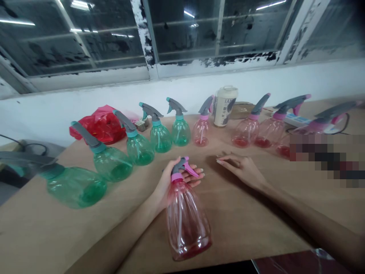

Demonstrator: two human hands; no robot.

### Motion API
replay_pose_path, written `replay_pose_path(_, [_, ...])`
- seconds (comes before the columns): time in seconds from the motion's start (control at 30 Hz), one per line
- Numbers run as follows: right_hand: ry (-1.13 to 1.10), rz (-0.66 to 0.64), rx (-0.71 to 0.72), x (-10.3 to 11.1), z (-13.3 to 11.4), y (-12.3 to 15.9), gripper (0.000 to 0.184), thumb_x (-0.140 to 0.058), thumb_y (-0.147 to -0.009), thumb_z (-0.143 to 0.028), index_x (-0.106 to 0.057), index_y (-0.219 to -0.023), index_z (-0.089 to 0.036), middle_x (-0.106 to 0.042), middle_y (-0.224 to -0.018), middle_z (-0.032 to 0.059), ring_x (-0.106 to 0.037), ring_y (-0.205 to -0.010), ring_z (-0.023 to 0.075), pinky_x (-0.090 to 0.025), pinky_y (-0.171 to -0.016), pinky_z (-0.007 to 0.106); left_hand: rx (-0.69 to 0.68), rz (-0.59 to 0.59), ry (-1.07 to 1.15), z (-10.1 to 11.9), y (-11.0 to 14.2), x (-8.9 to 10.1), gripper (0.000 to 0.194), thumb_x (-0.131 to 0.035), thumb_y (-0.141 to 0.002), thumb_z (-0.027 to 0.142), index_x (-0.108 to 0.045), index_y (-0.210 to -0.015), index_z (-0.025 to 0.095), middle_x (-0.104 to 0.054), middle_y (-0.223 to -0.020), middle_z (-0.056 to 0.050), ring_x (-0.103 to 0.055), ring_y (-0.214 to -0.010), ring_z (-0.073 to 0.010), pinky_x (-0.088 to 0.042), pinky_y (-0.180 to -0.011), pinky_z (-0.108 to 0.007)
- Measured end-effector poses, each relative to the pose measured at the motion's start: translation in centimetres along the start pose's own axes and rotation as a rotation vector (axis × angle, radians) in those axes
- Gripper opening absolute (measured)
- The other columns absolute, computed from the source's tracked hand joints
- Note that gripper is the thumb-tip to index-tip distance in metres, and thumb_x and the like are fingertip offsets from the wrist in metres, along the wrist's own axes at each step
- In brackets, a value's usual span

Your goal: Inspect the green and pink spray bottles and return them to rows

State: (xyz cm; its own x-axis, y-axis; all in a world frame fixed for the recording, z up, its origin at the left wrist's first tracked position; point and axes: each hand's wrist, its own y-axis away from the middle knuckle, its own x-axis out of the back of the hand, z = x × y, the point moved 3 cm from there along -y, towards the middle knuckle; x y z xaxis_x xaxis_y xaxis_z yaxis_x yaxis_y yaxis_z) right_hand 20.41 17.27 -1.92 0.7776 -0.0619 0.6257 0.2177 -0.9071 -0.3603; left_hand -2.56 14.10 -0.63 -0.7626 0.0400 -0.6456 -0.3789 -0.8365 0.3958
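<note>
A pink transparent spray bottle [188, 224] with a grey and pink trigger head lies tilted toward me, its base close to the table's near edge. My left hand [168, 179] is wrapped behind the neck and head of this bottle, its fingertips showing past the pink trigger. To the right, my right hand [242, 167] is above the table with its fingers loosely stretched and apart, holding nothing. Beyond my hands stands a small pink spray bottle [201, 131]. Several green spray bottles [141, 150] curve away to the left, and other pink spray bottles [245, 131] stand at the right.
A white printed cup [225, 106] with a lid stands by the wall. Left of it is a crumpled red plastic bag [99, 125]. A white and blue power strip [296, 121] lies behind the right-hand bottles. Windows line the wall; a patch at the right is pixelated.
</note>
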Motion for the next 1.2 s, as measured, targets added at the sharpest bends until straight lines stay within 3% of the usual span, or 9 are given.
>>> replay_pose_path(0.13, [-0.015, -0.003, -0.023, 0.0, -0.1, 0.0, 0.025, -0.054, -0.084, -0.046, -0.071, -0.094, -0.029, -0.071, -0.103, -0.001, -0.066, -0.097, 0.0213, -0.049, -0.088, 0.039, -0.073, 0.006, -0.021, -0.1, 0.3, 0.0, 0.032, -0.051, -0.085, 0.038, -0.065, -0.076, 0.011, -0.069, -0.075, -0.01, -0.068, -0.071, -0.0203, -0.052, -0.076, -0.034])
replay_pose_path(0.27, [-0.005, 0.026, -0.068, 0.1, -0.1, 0.0, 0.025, -0.057, -0.082, -0.048, -0.071, -0.09, -0.028, -0.072, -0.099, -0.0008, -0.066, -0.094, 0.0217, -0.045, -0.094, 0.042, -0.148, -0.085, -0.131, -0.5, 0.9, -0.6, 0.032, -0.05, -0.084, 0.03, -0.059, -0.059, 0.013, -0.058, -0.053, -0.003, -0.058, -0.047, -0.0137, -0.052, -0.07, -0.033])
replay_pose_path(0.37, [-0.004, 0.029, -0.063, 0.1, -0.1, -0.1, 0.026, -0.057, -0.082, -0.048, -0.07, -0.09, -0.028, -0.072, -0.098, -0.0006, -0.066, -0.093, 0.0218, -0.043, -0.096, 0.043, -0.097, -0.139, -0.109, -0.7, 0.7, -0.8, 0.032, -0.05, -0.086, 0.035, -0.065, -0.071, 0.01, -0.066, -0.064, -0.008, -0.066, -0.061, -0.0201, -0.05, -0.083, -0.041])
replay_pose_path(0.47, [0.01, 0.031, -0.057, 0.3, 0.0, -0.1, 0.026, -0.056, -0.082, -0.049, -0.07, -0.09, -0.028, -0.072, -0.097, -0.0006, -0.066, -0.094, 0.0222, -0.044, -0.096, 0.043, -0.018, -0.098, -0.034, -0.5, 0.3, -0.6, 0.041, -0.047, -0.087, 0.043, -0.067, -0.086, 0.006, -0.071, -0.083, -0.016, -0.069, -0.082, -0.0258, -0.046, -0.092, -0.043])
replay_pose_path(0.67, [-0.009, 0.031, -0.063, 0.3, -0.1, -0.1, 0.026, -0.056, -0.082, -0.05, -0.07, -0.089, -0.029, -0.072, -0.099, -0.0002, -0.066, -0.095, 0.0226, -0.043, -0.096, 0.045, 0.001, -0.036, -0.019, -0.3, 0.1, -0.2, 0.048, -0.043, -0.089, 0.046, -0.065, -0.095, 0.004, -0.071, -0.093, -0.02, -0.068, -0.092, -0.0277, -0.048, -0.091, -0.04])
replay_pose_path(0.9, [-0.022, 0.017, -0.07, 0.3, 0.2, -0.1, 0.026, -0.058, -0.081, -0.049, -0.071, -0.09, -0.028, -0.07, -0.101, 0.001, -0.064, -0.097, 0.0224, -0.047, -0.088, 0.039, 0.019, -0.036, 0.017, -0.4, 0.3, -0.3, 0.041, -0.047, -0.087, 0.044, -0.066, -0.089, 0.007, -0.071, -0.089, -0.017, -0.069, -0.087, -0.0254, -0.049, -0.087, -0.037])
replay_pose_path(1.1, [-0.017, 0.001, -0.081, 0.2, 0.4, -0.1, 0.027, -0.058, -0.081, -0.05, -0.07, -0.091, -0.029, -0.07, -0.101, 0.0002, -0.064, -0.097, 0.0222, -0.047, -0.087, 0.038, -0.134, -0.055, -0.089, -0.5, 1.0, -1.0, 0.029, -0.052, -0.083, 0.031, -0.06, -0.061, 0.013, -0.058, -0.054, -0.003, -0.058, -0.049, -0.0139, -0.052, -0.063, -0.031])
replay_pose_path(1.2, [-0.004, 0.01, -0.066, 0.3, 0.4, -0.1, 0.027, -0.057, -0.081, -0.05, -0.07, -0.09, -0.029, -0.07, -0.102, 0.0009, -0.063, -0.097, 0.023, -0.047, -0.087, 0.039, -0.095, -0.106, -0.099, -0.6, 0.8, -1.0, 0.031, -0.052, -0.084, 0.036, -0.063, -0.067, 0.012, -0.063, -0.06, -0.006, -0.063, -0.057, -0.0171, -0.052, -0.072, -0.034])
